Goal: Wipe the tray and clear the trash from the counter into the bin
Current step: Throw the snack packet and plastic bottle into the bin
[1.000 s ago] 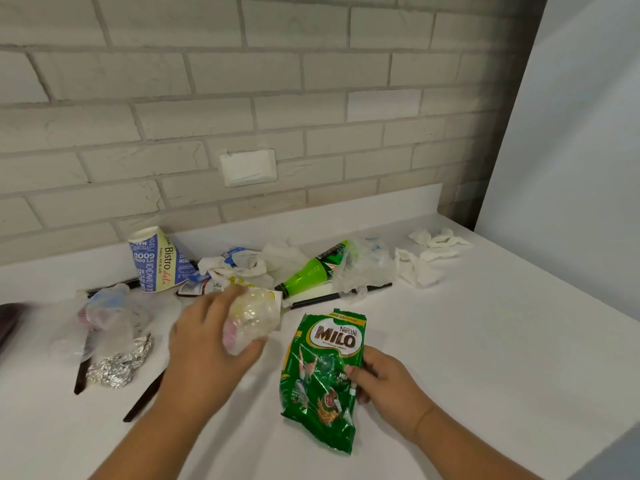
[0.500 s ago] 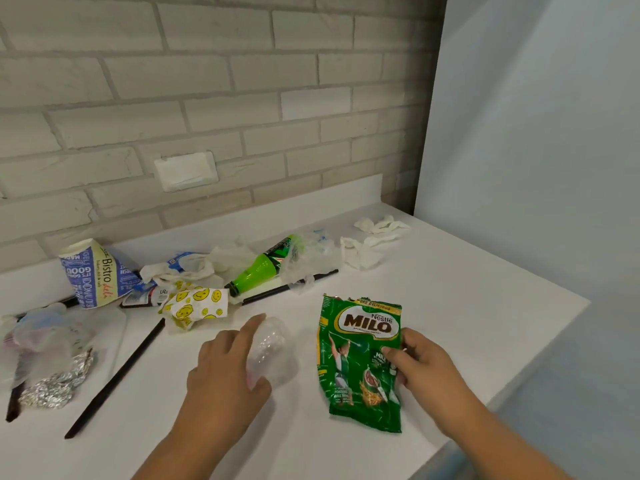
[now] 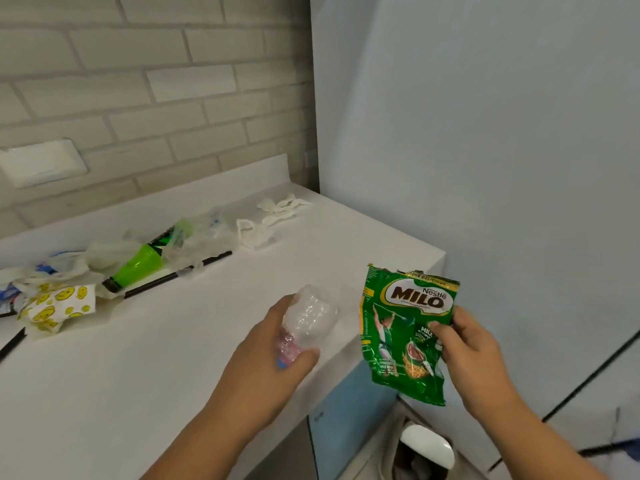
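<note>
Since 0.5 s ago the Milo packet (image 3: 405,327) has left the desk (image 3: 173,358) and now hangs beyond its edge, at 3 o'clock. The right hand (image 3: 474,351) pinches its side, and the left hand (image 3: 273,355) is curled round crumpled clear plastic (image 3: 311,315). The view has swung right, so a white-lidded bin (image 3: 427,445), as it appears, now shows at 5 o'clock. Judged: carry to the bin is under way. A green bottle (image 3: 138,265), smiley wrapper (image 3: 55,303) and tissues (image 3: 273,216) lie on the desk, 9 to 11 o'clock. No tray is in view.

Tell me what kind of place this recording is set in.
Probably a kitchenette or pantry corner: a white counter against a brick-look wall, food and drink litter such as a Milo packet and a green bottle, and what looks like a bin below.
</note>
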Demonstrator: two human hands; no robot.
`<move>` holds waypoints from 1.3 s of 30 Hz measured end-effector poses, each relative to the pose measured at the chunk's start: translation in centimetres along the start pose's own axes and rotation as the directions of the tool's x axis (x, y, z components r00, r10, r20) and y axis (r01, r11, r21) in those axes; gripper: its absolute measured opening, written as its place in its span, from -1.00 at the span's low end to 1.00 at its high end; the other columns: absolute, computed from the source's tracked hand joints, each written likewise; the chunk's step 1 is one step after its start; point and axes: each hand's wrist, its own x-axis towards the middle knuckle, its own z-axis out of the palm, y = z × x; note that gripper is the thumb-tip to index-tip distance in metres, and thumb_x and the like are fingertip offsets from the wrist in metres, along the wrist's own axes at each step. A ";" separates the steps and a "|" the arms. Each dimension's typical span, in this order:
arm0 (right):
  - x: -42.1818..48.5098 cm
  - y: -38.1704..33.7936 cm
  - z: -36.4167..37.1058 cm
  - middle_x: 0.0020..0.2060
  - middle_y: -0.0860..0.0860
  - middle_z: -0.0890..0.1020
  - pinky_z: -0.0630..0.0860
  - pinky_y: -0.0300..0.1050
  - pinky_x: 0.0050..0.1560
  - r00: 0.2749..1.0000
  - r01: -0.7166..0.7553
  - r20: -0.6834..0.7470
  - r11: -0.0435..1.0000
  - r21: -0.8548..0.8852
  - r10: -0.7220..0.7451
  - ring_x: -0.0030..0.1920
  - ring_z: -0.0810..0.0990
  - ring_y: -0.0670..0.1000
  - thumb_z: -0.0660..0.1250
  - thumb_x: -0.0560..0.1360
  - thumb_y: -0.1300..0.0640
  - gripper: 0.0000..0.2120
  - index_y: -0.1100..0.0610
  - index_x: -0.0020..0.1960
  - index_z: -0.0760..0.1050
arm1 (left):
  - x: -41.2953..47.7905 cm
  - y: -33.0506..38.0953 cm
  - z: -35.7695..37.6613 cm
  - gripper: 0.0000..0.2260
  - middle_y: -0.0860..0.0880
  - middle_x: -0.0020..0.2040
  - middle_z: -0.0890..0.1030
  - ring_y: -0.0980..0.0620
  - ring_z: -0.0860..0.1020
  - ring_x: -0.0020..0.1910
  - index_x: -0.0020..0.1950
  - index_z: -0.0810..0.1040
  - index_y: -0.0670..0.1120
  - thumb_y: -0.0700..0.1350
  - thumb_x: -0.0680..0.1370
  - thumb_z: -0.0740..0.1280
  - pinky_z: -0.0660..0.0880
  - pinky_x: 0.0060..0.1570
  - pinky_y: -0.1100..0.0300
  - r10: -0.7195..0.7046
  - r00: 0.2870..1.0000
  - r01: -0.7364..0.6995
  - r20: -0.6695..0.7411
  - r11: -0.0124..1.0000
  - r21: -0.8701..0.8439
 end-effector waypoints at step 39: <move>-0.9 56.9 -2.9 0.19 -0.01 0.49 0.33 -0.18 0.18 0.984 -0.170 -0.108 0.598 -0.783 0.139 0.21 0.37 0.01 0.25 0.54 0.16 -0.77 0.00 0.19 0.48 | 1.2 -40.0 40.6 -0.34 0.14 0.19 0.50 0.23 0.49 0.11 0.34 0.28 0.17 0.20 0.32 0.45 0.42 0.12 0.31 -0.131 0.867 0.075 0.481 0.988 0.134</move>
